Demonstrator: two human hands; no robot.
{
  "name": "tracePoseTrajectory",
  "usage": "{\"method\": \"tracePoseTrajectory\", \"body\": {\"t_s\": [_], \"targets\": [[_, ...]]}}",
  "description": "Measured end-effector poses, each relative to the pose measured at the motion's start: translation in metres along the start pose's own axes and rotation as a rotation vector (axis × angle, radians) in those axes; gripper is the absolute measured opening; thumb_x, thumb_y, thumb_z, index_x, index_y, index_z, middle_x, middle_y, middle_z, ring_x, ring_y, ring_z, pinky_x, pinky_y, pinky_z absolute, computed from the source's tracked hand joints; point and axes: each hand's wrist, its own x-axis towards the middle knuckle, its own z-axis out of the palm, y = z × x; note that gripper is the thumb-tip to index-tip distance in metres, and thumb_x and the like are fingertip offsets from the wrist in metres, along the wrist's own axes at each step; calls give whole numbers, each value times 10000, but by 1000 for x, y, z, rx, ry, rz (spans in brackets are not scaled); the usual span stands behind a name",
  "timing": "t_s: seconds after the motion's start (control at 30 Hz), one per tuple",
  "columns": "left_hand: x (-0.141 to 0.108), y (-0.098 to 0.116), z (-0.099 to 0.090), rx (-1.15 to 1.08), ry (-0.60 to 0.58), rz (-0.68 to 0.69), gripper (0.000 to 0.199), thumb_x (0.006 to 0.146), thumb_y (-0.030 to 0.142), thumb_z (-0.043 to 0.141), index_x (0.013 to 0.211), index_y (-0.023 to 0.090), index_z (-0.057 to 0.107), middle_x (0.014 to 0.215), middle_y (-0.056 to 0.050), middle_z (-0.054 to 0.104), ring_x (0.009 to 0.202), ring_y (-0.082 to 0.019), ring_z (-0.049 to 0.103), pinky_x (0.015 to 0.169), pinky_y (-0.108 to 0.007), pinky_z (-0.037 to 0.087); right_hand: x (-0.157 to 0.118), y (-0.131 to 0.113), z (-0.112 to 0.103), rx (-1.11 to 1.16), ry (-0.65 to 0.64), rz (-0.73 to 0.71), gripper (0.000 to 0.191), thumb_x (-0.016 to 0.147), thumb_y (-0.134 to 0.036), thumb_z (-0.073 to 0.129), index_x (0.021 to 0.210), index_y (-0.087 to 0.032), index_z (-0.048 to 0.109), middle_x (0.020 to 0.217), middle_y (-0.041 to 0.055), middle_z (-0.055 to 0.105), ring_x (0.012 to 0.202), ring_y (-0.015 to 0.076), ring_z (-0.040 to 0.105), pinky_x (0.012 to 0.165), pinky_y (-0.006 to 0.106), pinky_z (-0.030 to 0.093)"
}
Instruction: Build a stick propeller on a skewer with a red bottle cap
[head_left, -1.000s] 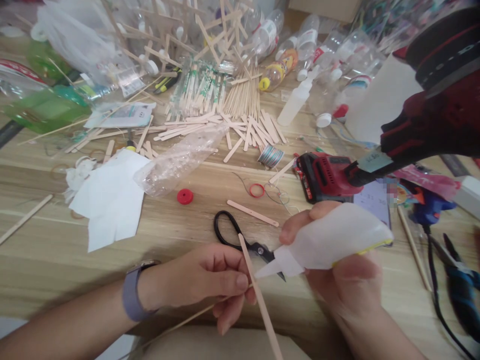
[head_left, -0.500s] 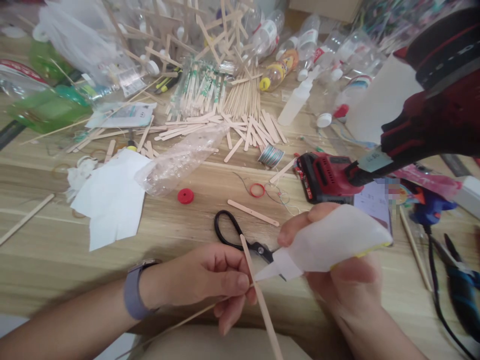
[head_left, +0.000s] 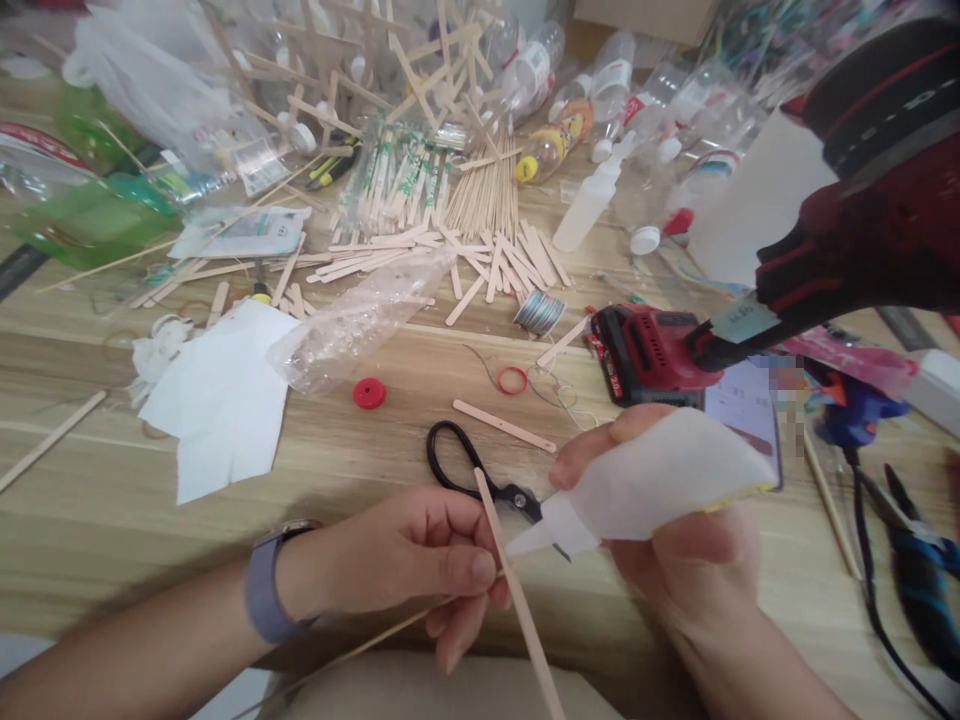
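Note:
My left hand (head_left: 442,560), with a watch on its wrist, is closed with thumb and fingers pinching a thin wooden skewer (head_left: 375,640). A wooden craft stick (head_left: 529,625) crosses the skewer at the fingertips, slanting down toward me. In my right hand (head_left: 697,560) a white glue bottle (head_left: 667,475) is gripped, tipped so that its nozzle points left and meets the craft stick at the crossing. Black-handled scissors (head_left: 454,455) lie on the table just behind, partly covered by the stick and nozzle. Another craft stick (head_left: 504,426) with small holes lies beyond them.
A red cordless drill (head_left: 656,350) stands at the right, near pliers (head_left: 919,570). Farther back lie loose craft sticks (head_left: 495,265), a wire spool (head_left: 540,313) and a second white bottle (head_left: 589,210). White paper (head_left: 225,400) and a red disc (head_left: 369,393) are at left and centre.
Both hands keep nearly the same pose, with the nozzle still at the crossing. The whole view has shifted very slightly.

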Motion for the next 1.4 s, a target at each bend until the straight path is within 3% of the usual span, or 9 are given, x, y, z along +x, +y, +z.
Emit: {"method": "tracePoseTrajectory", "body": {"t_s": [0.6, 0.77, 0.9, 1.07, 1.4], "targets": [[-1, -1, -1, -9, 5, 64, 329, 806, 453, 707, 791, 152, 575, 483, 29, 587, 423, -82, 522, 442, -173, 351, 0, 0, -1, -23, -37, -22, 409, 703, -607, 724, 928, -278, 630, 763, 31, 730, 439, 134, 525, 371, 237, 389], [-2, 2, 2, -41, 70, -10, 348, 768, 450, 743, 748, 161, 551, 483, 37, 589, 402, -85, 523, 410, -172, 346, 1, 0, -1, -63, -35, -36, 430, 712, -622, 707, 906, -246, 633, 757, 48, 720, 432, 132, 522, 369, 247, 407], [-3, 4, 4, -70, 100, 15, 360, 730, 417, 786, 740, 162, 532, 525, 45, 608, 391, -67, 507, 407, -166, 332, 1, 0, -1, -73, -28, -31, 446, 698, -636, 709, 885, -238, 637, 737, 49, 715, 433, 137, 531, 355, 244, 398], [-2, 6, 3, -72, 27, 44, 337, 750, 382, 776, 755, 160, 523, 521, 45, 610, 393, -57, 511, 440, -159, 346, 0, 0, -3, -61, -79, -29, 405, 734, -615, 691, 928, -261, 661, 780, 40, 720, 446, 136, 522, 376, 255, 380], [-1, 2, -1, -35, 59, 32, 331, 739, 391, 778, 772, 161, 542, 524, 38, 620, 415, -71, 526, 424, -157, 333, -3, 1, -4, -66, -73, -9, 446, 716, -646, 681, 932, -258, 644, 796, 51, 714, 470, 154, 542, 389, 268, 405]]}}
